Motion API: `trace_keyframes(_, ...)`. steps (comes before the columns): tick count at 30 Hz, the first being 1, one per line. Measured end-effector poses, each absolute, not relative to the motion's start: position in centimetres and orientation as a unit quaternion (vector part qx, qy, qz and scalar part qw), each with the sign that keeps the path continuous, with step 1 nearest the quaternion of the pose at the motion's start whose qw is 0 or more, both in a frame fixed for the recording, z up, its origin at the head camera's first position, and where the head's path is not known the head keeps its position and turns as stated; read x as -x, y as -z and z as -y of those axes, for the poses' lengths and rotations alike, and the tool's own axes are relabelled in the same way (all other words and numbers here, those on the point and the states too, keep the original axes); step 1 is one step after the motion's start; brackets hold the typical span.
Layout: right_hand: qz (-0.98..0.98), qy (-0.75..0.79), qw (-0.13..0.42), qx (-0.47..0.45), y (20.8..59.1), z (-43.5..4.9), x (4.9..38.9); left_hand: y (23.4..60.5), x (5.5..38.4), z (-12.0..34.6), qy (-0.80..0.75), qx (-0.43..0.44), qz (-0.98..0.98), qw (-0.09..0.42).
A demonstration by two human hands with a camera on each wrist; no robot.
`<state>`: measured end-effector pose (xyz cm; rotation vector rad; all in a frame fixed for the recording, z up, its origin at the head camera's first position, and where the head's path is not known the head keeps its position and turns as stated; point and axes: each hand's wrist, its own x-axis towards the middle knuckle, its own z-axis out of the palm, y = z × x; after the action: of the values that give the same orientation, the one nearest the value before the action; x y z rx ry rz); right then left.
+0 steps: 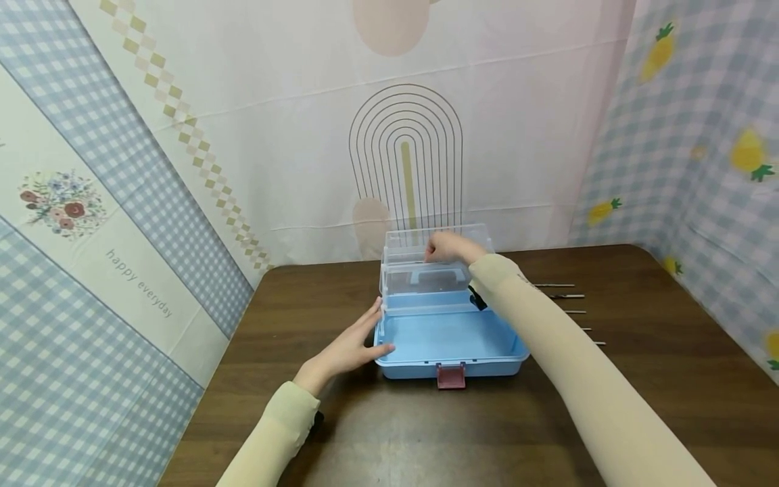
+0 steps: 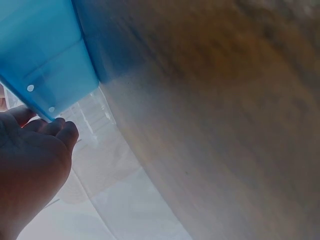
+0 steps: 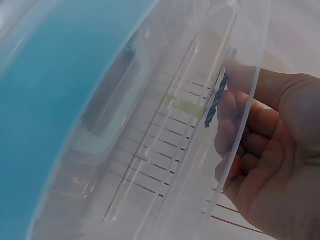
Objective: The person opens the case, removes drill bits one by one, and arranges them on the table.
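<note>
In the head view, a light blue plastic toolbox (image 1: 450, 336) stands on the table with its clear upper part (image 1: 426, 277) raised at the back. My left hand (image 1: 347, 348) rests on the box's left end, thumb over the rim and fingers spread along the side. The left wrist view has those fingertips right at the blue edge (image 2: 37, 107). Above the raised clear part is my right hand (image 1: 449, 247). It pinches a dark spiral drill bit (image 3: 216, 102) between thumb and fingers, seen partly through clear plastic in the right wrist view.
Several drill bits (image 1: 566, 295) lie side by side on the wooden table (image 1: 639, 379), right of the box and partly behind my right sleeve. A dark red latch (image 1: 451, 377) hangs at the box's front. Printed cloth (image 1: 304, 169) hangs behind the table.
</note>
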<state>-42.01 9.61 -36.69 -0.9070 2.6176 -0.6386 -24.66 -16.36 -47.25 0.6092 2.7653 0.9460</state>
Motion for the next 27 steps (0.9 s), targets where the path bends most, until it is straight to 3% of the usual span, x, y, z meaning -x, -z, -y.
trace_keyframes(6,-0.902,0.227,0.154,0.334,36.7,-9.6,42.7,47.2,24.9,16.0,-0.320,-0.196,-0.924,0.076)
trace_keyframes(12,-0.894,0.276,0.117,0.333,36.8,-10.3,43.4,47.0,25.1,15.6,-0.324,-0.187,-0.924,0.081)
trace_keyframes(27,-0.858,0.422,0.096,0.276,35.1,-12.6,43.6,47.2,25.4,15.9,-0.318,-0.198,-0.924,0.074)
